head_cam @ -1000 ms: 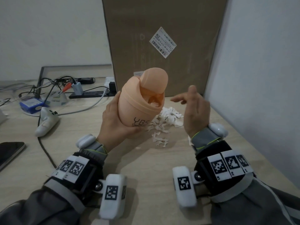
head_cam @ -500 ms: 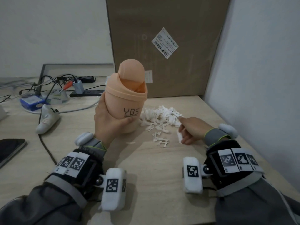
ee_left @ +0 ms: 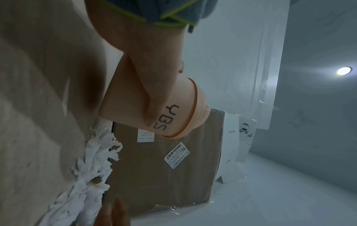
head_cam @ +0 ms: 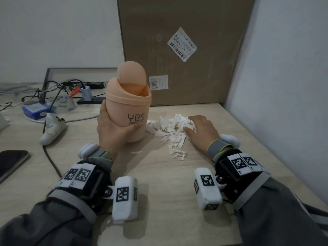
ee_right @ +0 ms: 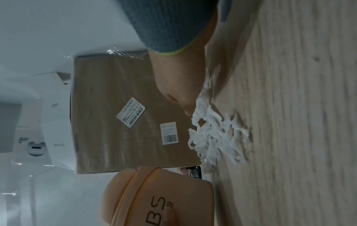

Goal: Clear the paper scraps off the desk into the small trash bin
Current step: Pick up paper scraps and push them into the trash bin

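My left hand (head_cam: pixel 113 128) grips a small peach trash bin (head_cam: pixel 129 107) marked "YBS". The bin stands upright at desk level, its swing lid tipped open. A pile of white paper scraps (head_cam: pixel 170 126) lies just right of the bin, with a few loose scraps (head_cam: pixel 177 153) nearer me. My right hand (head_cam: pixel 200 128) rests on the right side of the pile, fingers spread and fairly flat. In the left wrist view the left hand (ee_left: pixel 154 73) wraps the bin (ee_left: pixel 173 110) beside the scraps (ee_left: pixel 86 175). In the right wrist view the right hand (ee_right: pixel 177 79) touches the scraps (ee_right: pixel 216 134).
A tall cardboard box (head_cam: pixel 186 50) stands against the back wall, right behind the scraps. A white wall (head_cam: pixel 284 86) closes off the right side. To the left lie a white handheld device (head_cam: pixel 53 128), cables, a blue box (head_cam: pixel 35 110) and a phone (head_cam: pixel 10 162).
The bin was lifted and tilted toward the right hand; it has come down upright. The right hand dropped from the air to the pile, fingers curled at first and now spread.
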Motion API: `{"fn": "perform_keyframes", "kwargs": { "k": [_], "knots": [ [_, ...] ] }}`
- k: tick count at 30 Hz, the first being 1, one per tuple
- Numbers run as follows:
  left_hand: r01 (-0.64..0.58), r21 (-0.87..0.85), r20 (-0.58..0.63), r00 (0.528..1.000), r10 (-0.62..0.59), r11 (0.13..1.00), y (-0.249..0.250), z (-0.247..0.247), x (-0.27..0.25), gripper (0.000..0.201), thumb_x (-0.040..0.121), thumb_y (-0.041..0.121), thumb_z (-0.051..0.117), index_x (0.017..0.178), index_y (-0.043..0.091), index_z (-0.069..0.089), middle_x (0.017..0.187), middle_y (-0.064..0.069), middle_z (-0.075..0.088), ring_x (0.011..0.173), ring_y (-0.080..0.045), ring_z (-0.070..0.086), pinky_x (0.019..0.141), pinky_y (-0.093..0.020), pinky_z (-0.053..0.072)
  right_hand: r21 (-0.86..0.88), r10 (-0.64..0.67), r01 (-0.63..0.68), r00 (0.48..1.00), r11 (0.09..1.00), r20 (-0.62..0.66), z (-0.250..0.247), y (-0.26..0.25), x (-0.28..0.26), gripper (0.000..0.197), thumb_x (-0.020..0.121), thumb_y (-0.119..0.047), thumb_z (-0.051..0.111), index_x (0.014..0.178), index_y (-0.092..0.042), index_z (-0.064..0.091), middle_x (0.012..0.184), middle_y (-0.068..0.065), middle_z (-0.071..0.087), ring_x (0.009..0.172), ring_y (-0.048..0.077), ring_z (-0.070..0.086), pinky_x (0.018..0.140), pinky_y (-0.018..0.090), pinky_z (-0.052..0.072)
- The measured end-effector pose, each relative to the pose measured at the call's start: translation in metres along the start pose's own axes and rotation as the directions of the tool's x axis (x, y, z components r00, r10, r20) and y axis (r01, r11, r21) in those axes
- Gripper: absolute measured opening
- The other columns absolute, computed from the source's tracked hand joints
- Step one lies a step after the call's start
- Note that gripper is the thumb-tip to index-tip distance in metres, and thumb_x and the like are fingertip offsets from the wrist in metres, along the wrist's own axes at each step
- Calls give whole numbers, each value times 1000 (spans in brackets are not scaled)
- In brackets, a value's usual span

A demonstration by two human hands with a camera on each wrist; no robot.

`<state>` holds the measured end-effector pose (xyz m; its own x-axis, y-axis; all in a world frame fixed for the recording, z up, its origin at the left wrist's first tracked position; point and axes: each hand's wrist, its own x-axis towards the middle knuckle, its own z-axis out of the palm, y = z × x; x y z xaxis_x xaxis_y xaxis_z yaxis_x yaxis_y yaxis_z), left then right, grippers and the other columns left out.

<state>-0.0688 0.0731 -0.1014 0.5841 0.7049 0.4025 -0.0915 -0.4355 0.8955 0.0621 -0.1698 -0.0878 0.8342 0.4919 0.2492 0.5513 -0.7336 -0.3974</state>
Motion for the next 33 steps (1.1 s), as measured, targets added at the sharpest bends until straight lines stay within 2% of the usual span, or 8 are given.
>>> {"fn": "perform_keyframes", "kwargs": {
  "k": [3,6,12,17,21,25,28,33],
  "knots": [
    [0,1,9,1000,0,1000,-1,0,0,138,39,67,90,157,39,25,151,2,47,137,-25,50,111,-58,46,-86,27,-15,989,996,143,3,-3,2,51,95,-45,42,141,-23,35,147,3,37,133,31,31,106,42,31],
    [-2,2,13,1000,2,1000,0,1,0,138,39,66,90,157,38,25,151,2,47,137,-25,50,111,-57,46,-152,15,19,976,988,217,5,-2,3,44,93,-39,47,135,-24,43,140,4,46,128,31,35,103,40,35],
    [-5,11,27,1000,5,1000,3,1,-2,137,39,64,89,157,41,25,151,2,46,138,-26,48,112,-58,45,-46,3,0,998,999,71,-1,-7,-1,21,90,-11,51,103,-12,68,113,10,64,105,27,57,88,31,45],
    [-43,68,36,999,40,997,2,0,-2,133,41,64,91,155,45,26,148,2,48,137,-28,48,109,-61,46,55,33,-25,988,998,-149,-9,-7,-1,19,88,-12,57,97,-13,74,102,8,72,96,27,63,82,30,50],
    [-108,124,69,993,100,986,8,1,-5,133,41,67,87,156,41,26,150,2,47,138,-27,46,111,-60,44,271,33,102,892,957,-450,-17,-8,-3,14,82,-8,62,87,-11,75,90,8,73,85,23,65,75,24,46],
    [-181,154,135,978,161,971,16,3,-10,135,41,68,84,158,36,26,151,1,47,138,-26,47,112,-59,44,333,8,271,764,903,-645,-25,-15,-8,11,80,-6,66,84,-11,75,81,6,70,70,10,56,64,2,36],
    [-223,169,200,962,188,960,18,6,-10,137,42,68,86,159,35,24,152,0,46,138,-25,46,112,-58,44,351,-12,379,694,856,-719,-29,-25,-13,12,79,-5,65,83,-12,74,78,3,68,67,7,57,65,10,44],
    [-286,143,330,916,227,947,24,11,-16,137,43,65,87,160,36,21,152,0,41,139,-26,43,111,-59,43,324,-75,506,620,799,-781,-35,-39,-21,12,79,-3,65,85,-9,74,79,4,69,70,14,63,65,30,54]
  ]
}}
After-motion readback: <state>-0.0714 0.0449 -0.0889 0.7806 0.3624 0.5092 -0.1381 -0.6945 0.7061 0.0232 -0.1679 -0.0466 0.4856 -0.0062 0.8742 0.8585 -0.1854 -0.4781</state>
